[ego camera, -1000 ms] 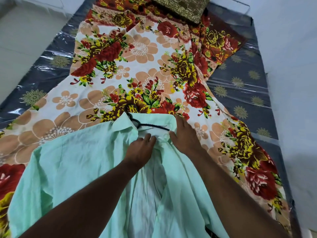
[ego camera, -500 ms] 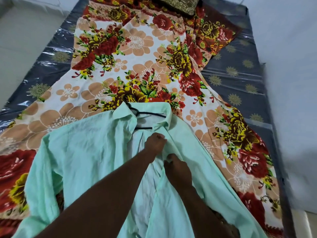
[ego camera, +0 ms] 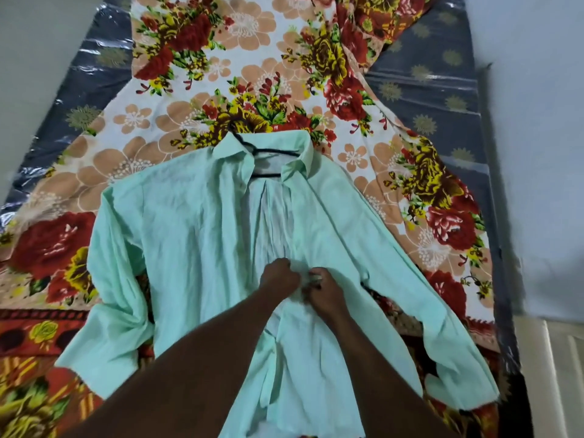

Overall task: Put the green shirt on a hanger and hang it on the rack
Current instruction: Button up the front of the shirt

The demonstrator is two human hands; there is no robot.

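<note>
The light green shirt [ego camera: 189, 248] lies front side up on the floral bedsheet, sleeves spread to both sides. A black hanger [ego camera: 268, 151] sits inside it, its hook and bars showing at the open collar. My left hand [ego camera: 278, 275] and my right hand [ego camera: 322, 289] meet at the middle of the shirt's front opening. Each pinches an edge of the placket, fingers closed on the cloth. Below the collar the front stays parted, showing the pale inside of the back. No rack is in view.
The floral bedsheet [ego camera: 259, 74] covers a dark mattress wrapped in plastic [ego camera: 442, 99]. A pale wall [ego camera: 537, 121] runs close along the right side. Bare floor [ego camera: 47, 42] lies to the left.
Both hands have slid from the collar down the shirt front to its middle and closed on the placket edges. The view has tilted downward.
</note>
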